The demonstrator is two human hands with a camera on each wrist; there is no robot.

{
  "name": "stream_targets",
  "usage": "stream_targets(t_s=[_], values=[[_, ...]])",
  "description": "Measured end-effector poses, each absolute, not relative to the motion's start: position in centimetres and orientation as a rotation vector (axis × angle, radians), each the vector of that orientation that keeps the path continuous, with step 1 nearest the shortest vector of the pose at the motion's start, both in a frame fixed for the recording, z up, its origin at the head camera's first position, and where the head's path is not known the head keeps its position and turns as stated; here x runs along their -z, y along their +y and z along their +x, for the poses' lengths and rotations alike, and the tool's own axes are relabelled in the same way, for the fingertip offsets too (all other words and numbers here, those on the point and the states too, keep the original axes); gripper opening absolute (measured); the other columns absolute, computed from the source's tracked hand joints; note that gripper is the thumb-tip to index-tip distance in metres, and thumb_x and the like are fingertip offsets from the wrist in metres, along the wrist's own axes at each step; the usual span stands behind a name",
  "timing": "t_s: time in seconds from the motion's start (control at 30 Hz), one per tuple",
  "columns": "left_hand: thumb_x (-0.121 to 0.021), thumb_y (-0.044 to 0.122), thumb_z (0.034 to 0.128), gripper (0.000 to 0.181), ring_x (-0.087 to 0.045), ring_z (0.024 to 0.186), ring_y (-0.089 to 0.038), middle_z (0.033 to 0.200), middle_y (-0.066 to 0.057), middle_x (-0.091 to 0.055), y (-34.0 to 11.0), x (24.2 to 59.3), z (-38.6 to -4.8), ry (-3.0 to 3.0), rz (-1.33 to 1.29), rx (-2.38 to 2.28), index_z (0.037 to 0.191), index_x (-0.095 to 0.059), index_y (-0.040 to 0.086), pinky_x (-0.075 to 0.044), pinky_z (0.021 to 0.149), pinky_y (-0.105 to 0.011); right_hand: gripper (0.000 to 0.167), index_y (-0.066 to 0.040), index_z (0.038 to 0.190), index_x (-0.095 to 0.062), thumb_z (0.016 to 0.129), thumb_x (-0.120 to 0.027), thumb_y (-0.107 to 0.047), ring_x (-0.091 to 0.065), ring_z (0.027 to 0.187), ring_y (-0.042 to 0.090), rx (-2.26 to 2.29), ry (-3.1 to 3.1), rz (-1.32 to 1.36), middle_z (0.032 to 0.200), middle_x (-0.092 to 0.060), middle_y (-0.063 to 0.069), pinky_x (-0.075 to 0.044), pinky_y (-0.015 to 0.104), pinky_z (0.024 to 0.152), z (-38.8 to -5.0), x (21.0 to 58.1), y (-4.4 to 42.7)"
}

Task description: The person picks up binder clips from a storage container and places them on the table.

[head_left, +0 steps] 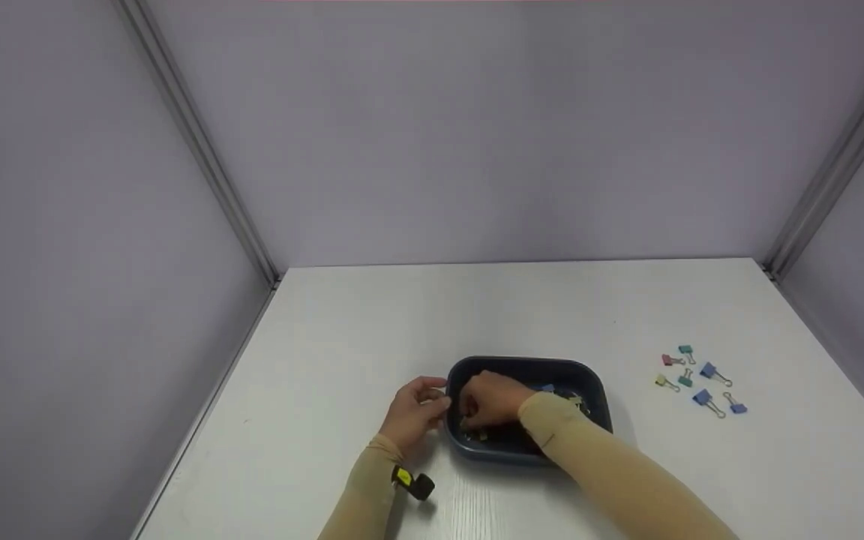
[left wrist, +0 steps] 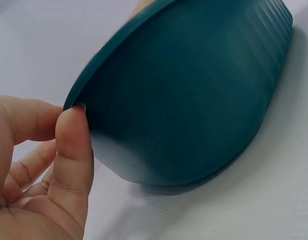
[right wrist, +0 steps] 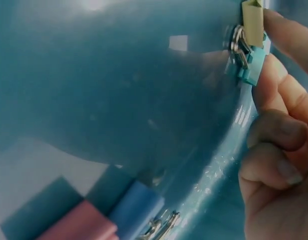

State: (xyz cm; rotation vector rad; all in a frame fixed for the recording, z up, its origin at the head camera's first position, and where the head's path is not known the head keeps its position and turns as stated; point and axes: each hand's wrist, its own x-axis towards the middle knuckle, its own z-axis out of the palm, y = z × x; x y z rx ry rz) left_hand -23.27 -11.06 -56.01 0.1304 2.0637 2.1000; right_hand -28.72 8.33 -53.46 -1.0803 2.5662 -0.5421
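Tray (head_left: 503,456) sits on the counter (head_left: 342,330) before me. Taking its centre as my dial, my left grip (head_left: 411,412) is just outside it at nine o'clock, thumb and finger nearly together, pinching the rim. My right grip (head_left: 496,397) is down inside, toward the nine o'clock end, its forearm coming in from five. Those fingers are curled, and a yellow clip (right wrist: 253,24) and a teal clip (right wrist: 253,67) lie against the fingertips; I cannot tell whether they are pinched or only touched. In the right wrist view, a pink clip (right wrist: 81,225) lies toward seven o'clock in the tray, a blue clip (right wrist: 136,210) beside it toward six. Near three o'clock, out on the counter, seven loose clips (head_left: 686,381) are scattered: three blue, two teal, one pink, one yellow. A black device (head_left: 423,487) is strapped at my left sleeve (head_left: 363,495).
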Motion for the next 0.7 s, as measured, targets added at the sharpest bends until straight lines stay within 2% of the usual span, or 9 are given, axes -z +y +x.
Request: stream_targets(t_s=[0.43, 0.7], values=[[-0.068, 0.013, 0.0899, 0.039, -0.060, 0.077, -0.016, 0.099, -0.011, -0.061, -11.09, 55.47, -23.17, 2.070, 0.136, -2.089, 0.124, -0.054, 0.001, -0.051, 0.064, -0.030, 0.013, -0.021, 0.067, -0.070, 0.079, -0.074, -0.025, -0.053, 0.043, 0.000, 0.552, 2.553, -1.152, 0.049, -0.056, -0.017, -0.042, 0.019, 0.044, -28.57, 53.02, 8.31], [-0.069, 0.013, 0.0890, 0.038, -0.060, 0.077, -0.017, 0.098, -0.011, -0.061, -11.15, 55.57, -23.29, 2.077, 0.123, -2.070, 0.122, -0.055, 0.001, -0.051, 0.065, -0.031, 0.011, -0.022, 0.069, -0.071, 0.079, -0.074, -0.027, -0.051, 0.046, 0.000, 0.644, 2.564, -1.160, 0.053, -0.058, -0.017, -0.044, 0.019, 0.046, -28.70, 52.70, 8.33]])
